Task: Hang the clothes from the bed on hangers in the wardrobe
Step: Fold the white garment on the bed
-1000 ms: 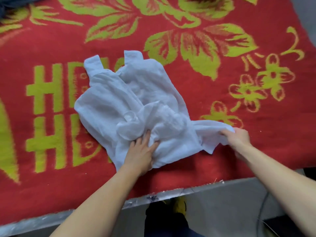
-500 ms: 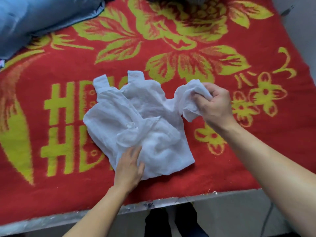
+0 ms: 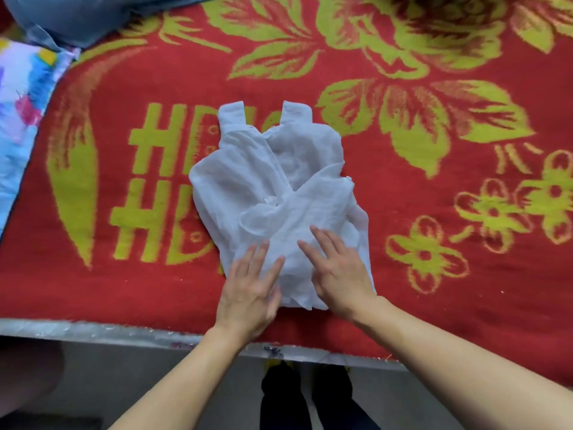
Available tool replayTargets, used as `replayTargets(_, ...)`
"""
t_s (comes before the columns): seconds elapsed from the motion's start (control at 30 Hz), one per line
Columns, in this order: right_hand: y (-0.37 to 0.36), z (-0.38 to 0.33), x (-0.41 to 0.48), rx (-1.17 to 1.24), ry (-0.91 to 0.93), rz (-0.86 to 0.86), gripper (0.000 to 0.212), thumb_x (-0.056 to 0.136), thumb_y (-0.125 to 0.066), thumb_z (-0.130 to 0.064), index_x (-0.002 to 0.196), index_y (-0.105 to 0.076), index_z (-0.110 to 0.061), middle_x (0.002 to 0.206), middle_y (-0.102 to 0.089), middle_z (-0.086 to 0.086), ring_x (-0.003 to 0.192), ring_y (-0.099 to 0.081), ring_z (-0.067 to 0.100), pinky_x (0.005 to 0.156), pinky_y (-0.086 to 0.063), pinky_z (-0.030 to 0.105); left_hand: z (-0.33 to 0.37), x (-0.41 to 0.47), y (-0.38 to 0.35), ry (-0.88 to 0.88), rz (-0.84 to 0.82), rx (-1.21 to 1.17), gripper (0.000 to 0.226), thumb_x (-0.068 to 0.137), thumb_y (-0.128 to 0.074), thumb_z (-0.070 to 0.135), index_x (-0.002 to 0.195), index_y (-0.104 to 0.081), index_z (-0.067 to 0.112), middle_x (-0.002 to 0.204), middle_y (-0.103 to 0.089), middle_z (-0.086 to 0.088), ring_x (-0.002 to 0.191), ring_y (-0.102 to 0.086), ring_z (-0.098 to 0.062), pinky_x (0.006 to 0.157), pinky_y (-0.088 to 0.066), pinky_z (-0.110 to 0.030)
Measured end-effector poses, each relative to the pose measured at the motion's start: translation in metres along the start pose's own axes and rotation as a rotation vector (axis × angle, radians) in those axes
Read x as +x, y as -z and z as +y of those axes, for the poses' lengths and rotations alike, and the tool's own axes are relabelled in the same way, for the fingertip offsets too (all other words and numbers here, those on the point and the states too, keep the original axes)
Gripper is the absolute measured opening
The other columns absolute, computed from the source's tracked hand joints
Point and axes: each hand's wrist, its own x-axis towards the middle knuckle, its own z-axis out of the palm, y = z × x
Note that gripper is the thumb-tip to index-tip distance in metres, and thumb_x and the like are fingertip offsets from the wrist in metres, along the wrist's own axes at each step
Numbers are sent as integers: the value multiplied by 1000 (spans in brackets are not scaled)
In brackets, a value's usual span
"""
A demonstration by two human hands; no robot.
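A thin white sleeveless top [image 3: 266, 181] lies folded on the red and green blanket [image 3: 434, 231] that covers the bed, its two shoulder straps pointing away from me. My left hand [image 3: 251, 287] lies flat with straight fingers on the lower left edge of the top. My right hand [image 3: 338, 268] presses flat on its lower right part, fingers spread. Neither hand holds anything. No hanger or wardrobe is in view.
A blue garment [image 3: 93, 17] lies at the blanket's far left corner. A colourful printed cloth [image 3: 21, 97] sits at the left edge. The bed's metal front edge [image 3: 93, 328] runs below my hands, with grey floor [image 3: 124, 383] and my dark trouser legs [image 3: 307, 398] beneath.
My right hand let go of the top's right flap after folding it over the middle, and now presses flat on it. My left hand stays pressing on the lower edge.
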Motion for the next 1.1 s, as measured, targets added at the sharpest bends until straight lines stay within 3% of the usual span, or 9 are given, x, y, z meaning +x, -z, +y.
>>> replayTargets(0.1, -12, 34, 4, -156, 53, -326, 72, 88, -52, -23, 152, -20, -30, 162, -6, 7, 149, -10, 25, 102, -36, 43, 2, 10, -31, -5, -251, 107, 77, 82, -36, 70, 144, -40, 25, 155, -29, -11, 141, -30, -34, 108, -33, -55)
replayTargets(0.17, -13, 44, -4, -169, 124, -313, 83, 82, -60, -41, 152, -18, -29, 162, -8, 9, 149, -11, 27, 107, -34, 47, -6, 8, -40, 39, -290, 144, 94, 72, -42, 79, 148, -32, 25, 157, -23, -13, 143, -24, -35, 109, -29, -58)
replayTargets(0.37, -45, 55, -14, -304, 243, -196, 129, 53, -73, -70, 155, -10, -22, 161, -6, 15, 148, -9, 36, 110, -24, 63, -21, -2, -58, -52, -160, 188, 115, 53, -81, 48, 150, -27, 20, 154, -27, -18, 140, -28, -38, 104, -33, -63)
replayTargets(0.5, -59, 61, 14, -292, 216, -87, 75, 78, -56, -31, 148, -32, -17, 156, -30, 11, 144, -29, 31, 101, -35, 61, -29, 11, -72, -15, -107, 212, 94, 53, -67, 1, 142, -38, 11, 144, -42, -22, 130, -44, -41, 96, -43, -56)
replayTargets(0.67, -28, 53, 16, -5, 210, -76, 48, 76, -36, -16, 112, -68, -19, 117, -69, 1, 109, -65, 25, 72, -52, 34, -19, 12, -37, 74, -127, -91, 69, 61, -51, -2, 127, -58, 18, 119, -63, -8, 106, -61, -32, 69, -55, -41)
replayTargets(0.77, 17, 51, 16, 118, 106, -396, 22, 88, -39, -20, 95, -60, -22, 96, -68, -1, 91, -62, 22, 67, -39, 32, -14, 6, 12, 150, -375, -287, 54, 68, -37, 6, 113, -59, 27, 101, -66, 3, 91, -60, -24, 67, -45, -32)
replayTargets(0.87, 64, 46, 34, 286, 58, -595, 17, 91, -45, -15, 76, -52, -20, 79, -60, -4, 81, -56, 18, 70, -40, 34, -19, 22, 63, 177, -516, -516, 20, 69, -37, 4, 69, -49, 20, 67, -54, 8, 62, -51, -12, 54, -32, -27)
replayTargets(0.97, 109, 37, 75, 449, -64, -654, 17, 88, -48, -12, 75, -58, -17, 73, -56, -5, 75, -53, 13, 64, -41, 27, -40, 65, 109, 282, -484, -589, 19, 72, -44, 14, 56, -34, 19, 53, -38, 11, 51, -35, -6, 48, -25, -25)
replayTargets(1.1, 129, 35, 153, 448, -223, -571, 12, 91, -57, -23, 85, -61, -13, 80, -58, 4, 76, -53, 20, 65, -44, 28, -84, 136, 122, 418, -279, -568, 22, 79, -56, 12, 60, -46, 11, 58, -42, -1, 57, -37, -15, 51, -28, -30)
